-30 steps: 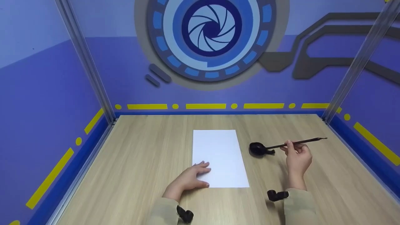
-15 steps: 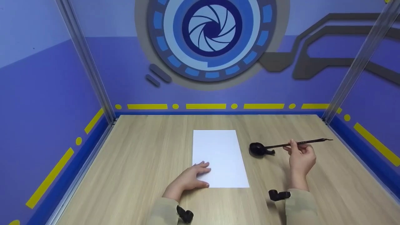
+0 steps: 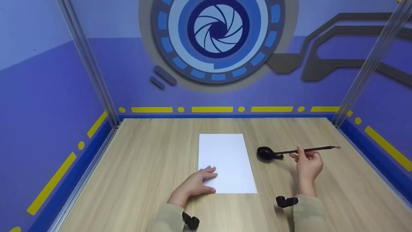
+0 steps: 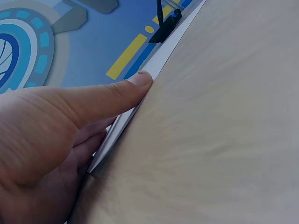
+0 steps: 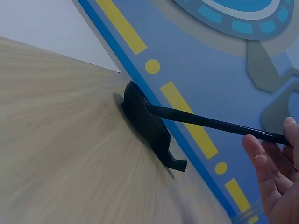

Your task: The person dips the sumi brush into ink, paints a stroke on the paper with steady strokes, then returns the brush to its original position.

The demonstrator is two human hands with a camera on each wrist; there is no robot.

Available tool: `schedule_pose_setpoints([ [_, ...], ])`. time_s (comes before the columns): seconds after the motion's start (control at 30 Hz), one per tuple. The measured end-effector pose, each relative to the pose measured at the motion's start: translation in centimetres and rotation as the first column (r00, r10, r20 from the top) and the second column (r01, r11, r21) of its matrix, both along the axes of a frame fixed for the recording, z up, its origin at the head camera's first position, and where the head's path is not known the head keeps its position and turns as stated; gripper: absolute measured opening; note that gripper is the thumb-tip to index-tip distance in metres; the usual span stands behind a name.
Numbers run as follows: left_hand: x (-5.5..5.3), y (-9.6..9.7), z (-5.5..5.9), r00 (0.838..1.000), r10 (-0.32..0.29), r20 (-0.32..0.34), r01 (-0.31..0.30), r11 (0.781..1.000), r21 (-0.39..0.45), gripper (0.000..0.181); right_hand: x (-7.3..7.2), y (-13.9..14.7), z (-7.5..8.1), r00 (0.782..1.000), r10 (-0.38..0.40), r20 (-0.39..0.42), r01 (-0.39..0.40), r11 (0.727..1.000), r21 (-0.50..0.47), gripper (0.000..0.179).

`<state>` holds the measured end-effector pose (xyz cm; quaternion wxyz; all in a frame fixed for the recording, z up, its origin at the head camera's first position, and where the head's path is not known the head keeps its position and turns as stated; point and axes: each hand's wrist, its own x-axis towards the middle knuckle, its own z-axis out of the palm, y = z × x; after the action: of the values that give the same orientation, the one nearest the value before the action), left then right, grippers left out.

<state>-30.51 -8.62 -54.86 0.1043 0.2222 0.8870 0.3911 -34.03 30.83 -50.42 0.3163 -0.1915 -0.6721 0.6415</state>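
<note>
My left hand [image 3: 197,183] rests on the lower left of a white sheet of paper [image 3: 225,154], its fingers spread over the edge. In the left wrist view the thumb [image 4: 140,80] lies along the paper's near edge. On the right, my right hand [image 3: 308,164] pinches a dark writing brush [image 3: 317,149] by its shaft, held slantwise with a small loop at its upper end. The brush's lower end sits in a small round black ink dish [image 3: 265,154] with a short stub on its side. The bristles are hidden inside the dish [image 5: 145,122].
A pale wooden table [image 3: 154,154] carries everything. Blue-purple printed walls [image 3: 206,96] stand behind and at both sides, with metal posts [image 3: 93,71] at the corners. Black wrist mounts [image 3: 287,201] sit by both sleeves.
The right hand and brush shift slightly right, then partly back left; the brush's looped end sits a little lower now. Left hand, paper and ink dish stay put.
</note>
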Motion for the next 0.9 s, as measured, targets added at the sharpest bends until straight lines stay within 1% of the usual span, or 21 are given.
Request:
schedule_pose_setpoints([
  [0.1, 0.0, 0.04, 0.01, 1.0, 0.005, 0.002, -0.005, 1.0, -0.002, 0.063, 0.01, 0.15, -0.1, 0.999, -0.007, 0.036, 0.006, 1.0, 0.022, 0.026],
  [0.2, 0.0, 0.09, 0.0, 1.0, 0.01, 0.011, -0.01, 1.0, -0.001, 0.063, 0.07, 0.41, -0.07, 0.999, -0.013, 0.045, 0.013, 1.0, 0.011, 0.025],
  [0.33, 0.0, 0.1, 0.0, 1.0, 0.011, 0.018, -0.011, 1.0, 0.0, 0.063, 0.19, 0.63, 0.32, 0.999, -0.035, 0.02, 0.035, 0.999, -0.005, 0.025],
  [0.43, 0.02, 0.09, -0.02, 1.0, 0.012, 0.014, -0.012, 1.0, 0.001, 0.063, 0.24, 0.62, 0.68, 0.999, -0.049, 0.003, 0.049, 0.999, 0.009, 0.024],
  [0.53, 0.06, 0.07, -0.05, 1.0, 0.013, 0.011, -0.013, 1.0, 0.002, 0.063, 0.19, 0.51, 0.82, 0.999, -0.044, -0.004, 0.044, 0.999, 0.012, 0.024],
  [0.67, 0.15, 0.09, -0.03, 1.0, 0.02, 0.01, -0.02, 1.0, 0.003, 0.063, 0.0, 0.26, 0.5, 1.0, -0.029, -0.011, 0.029, 1.0, -0.005, 0.024],
  [0.8, 0.16, 0.16, 0.04, 1.0, 0.025, 0.012, -0.025, 1.0, 0.0, 0.063, -0.04, 0.05, 0.2, 1.0, -0.014, -0.006, 0.014, 1.0, -0.007, 0.025],
  [0.9, 0.14, 0.2, 0.11, 1.0, 0.026, 0.014, -0.026, 1.0, -0.003, 0.063, 0.02, 0.15, 0.17, 1.0, -0.003, 0.016, 0.003, 1.0, 0.002, 0.025],
])
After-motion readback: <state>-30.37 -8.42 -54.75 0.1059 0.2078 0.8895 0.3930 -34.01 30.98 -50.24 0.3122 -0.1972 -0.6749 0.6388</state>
